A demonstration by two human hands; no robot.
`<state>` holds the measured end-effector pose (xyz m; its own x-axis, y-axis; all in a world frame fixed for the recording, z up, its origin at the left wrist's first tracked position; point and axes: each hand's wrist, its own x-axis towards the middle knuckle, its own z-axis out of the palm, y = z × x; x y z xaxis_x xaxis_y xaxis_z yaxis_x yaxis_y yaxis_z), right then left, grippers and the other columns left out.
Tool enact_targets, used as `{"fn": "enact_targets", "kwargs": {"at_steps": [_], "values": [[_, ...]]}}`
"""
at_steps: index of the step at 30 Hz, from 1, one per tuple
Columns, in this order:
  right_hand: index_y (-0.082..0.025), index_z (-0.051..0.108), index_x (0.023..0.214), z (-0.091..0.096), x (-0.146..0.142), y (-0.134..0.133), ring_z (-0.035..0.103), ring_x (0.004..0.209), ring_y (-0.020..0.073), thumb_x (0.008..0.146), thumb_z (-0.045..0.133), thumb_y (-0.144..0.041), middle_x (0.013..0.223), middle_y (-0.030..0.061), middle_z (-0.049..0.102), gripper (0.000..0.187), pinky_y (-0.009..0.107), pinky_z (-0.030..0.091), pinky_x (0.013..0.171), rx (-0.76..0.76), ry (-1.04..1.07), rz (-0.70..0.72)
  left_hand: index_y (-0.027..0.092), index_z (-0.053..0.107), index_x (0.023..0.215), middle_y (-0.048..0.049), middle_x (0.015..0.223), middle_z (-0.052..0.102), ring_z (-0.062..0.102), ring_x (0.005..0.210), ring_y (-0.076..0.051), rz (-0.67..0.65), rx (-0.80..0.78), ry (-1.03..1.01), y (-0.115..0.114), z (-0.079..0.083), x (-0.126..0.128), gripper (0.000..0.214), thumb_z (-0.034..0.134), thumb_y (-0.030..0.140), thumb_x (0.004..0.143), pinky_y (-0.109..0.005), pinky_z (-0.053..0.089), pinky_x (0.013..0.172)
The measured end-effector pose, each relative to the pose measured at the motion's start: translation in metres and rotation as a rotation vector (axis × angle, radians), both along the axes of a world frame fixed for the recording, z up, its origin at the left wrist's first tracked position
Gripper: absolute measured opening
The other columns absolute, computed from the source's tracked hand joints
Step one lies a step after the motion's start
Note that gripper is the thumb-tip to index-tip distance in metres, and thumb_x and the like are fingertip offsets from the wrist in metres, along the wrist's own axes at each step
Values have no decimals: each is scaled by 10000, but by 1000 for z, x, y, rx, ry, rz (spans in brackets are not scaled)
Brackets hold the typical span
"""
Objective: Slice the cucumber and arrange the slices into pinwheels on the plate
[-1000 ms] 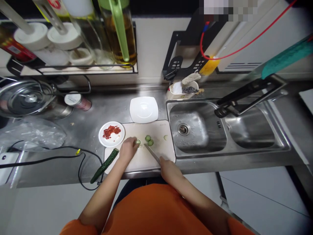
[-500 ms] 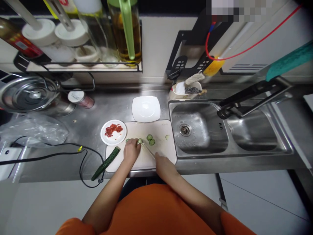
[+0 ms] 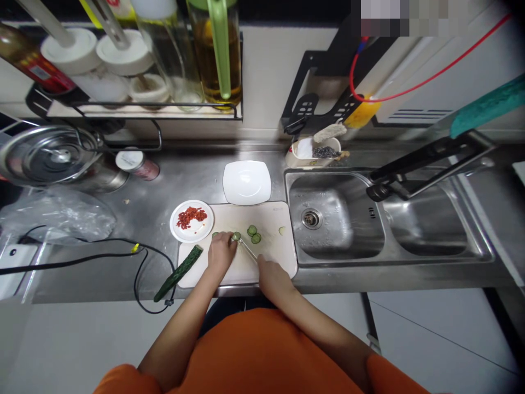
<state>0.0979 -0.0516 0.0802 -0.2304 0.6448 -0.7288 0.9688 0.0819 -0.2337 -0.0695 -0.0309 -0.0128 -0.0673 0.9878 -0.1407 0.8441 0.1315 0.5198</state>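
Note:
On the pale cutting board (image 3: 279, 262), my left hand (image 3: 222, 253) is closed over a short cucumber piece (image 3: 237, 236), most of it hidden under the fingers. My right hand (image 3: 274, 278) grips a knife (image 3: 248, 251), whose thin blade points up and left to the cucumber's cut end. Right of the blade lie several cucumber slices (image 3: 253, 234), with a paler sliver near the board's right edge. A longer cucumber piece (image 3: 179, 272) rests across the board's left edge, its cut end up. By the upper left corner stands a white plate of chopped red pieces (image 3: 192, 217).
A square white plate (image 3: 246, 182) sits behind the board. To the right is a steel double sink (image 3: 336, 213) with a black faucet (image 3: 410, 175). Black cables (image 3: 139, 284), a plastic bag (image 3: 57, 216) and a lidded pot (image 3: 57, 156) are at left, beneath a condiment rack (image 3: 156, 112).
My right hand and the knife have shifted slightly left, toward the cucumber piece. The left hand keeps its hold. The whole view has moved a little.

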Motion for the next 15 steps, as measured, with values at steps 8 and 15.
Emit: {"fn": "enact_targets", "kwargs": {"at_steps": [8, 15], "values": [[-122, 462, 1125, -2, 0, -1, 637, 943, 256, 831, 314, -5, 908, 151, 659, 350, 323, 480, 708, -4, 0, -9, 184, 664, 932, -64, 853, 652, 551, 837, -199, 6, -8, 2, 1, 0, 1, 206, 527, 227, 784, -315, 431, 804], [-118, 462, 1127, -10, -3, -3, 638, 933, 231, 850, 312, -8, 910, 157, 655, 334, 282, 465, 701, 9, -9, -4, 184, 658, 956, -61, 877, 656, 556, 855, -197, 10, -32, 3, 1, 2, 2, 217, 528, 214, 785, -310, 429, 823]]}}
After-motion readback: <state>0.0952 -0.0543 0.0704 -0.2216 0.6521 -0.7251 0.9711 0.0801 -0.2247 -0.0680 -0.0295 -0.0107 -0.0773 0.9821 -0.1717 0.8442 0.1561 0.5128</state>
